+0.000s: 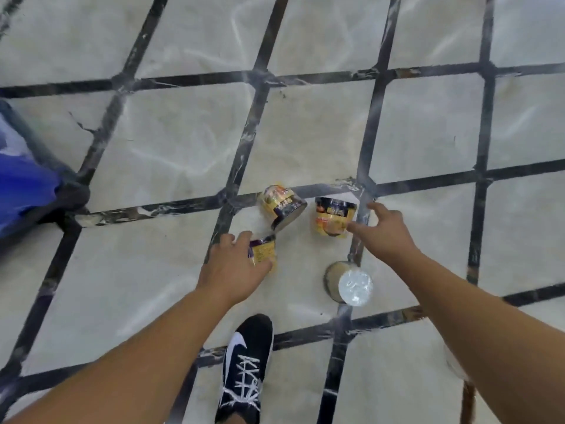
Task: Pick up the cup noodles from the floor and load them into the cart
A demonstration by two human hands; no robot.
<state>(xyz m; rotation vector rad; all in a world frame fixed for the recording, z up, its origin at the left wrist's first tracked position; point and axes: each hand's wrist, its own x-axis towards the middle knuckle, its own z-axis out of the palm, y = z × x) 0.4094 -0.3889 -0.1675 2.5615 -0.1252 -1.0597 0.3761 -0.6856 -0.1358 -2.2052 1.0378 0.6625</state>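
A black sneaker [247, 368] stands on the pale, dark-lined tiled floor [171, 142].

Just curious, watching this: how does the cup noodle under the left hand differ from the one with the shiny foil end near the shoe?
The left hand grips its cup noodle; the foil-ended cup noodle lies untouched. The gripped cup shows its yellow printed side; the other shows its silver end toward the camera. The gripped cup is largely hidden by fingers; the other is in full view. Both are on the tiled floor.
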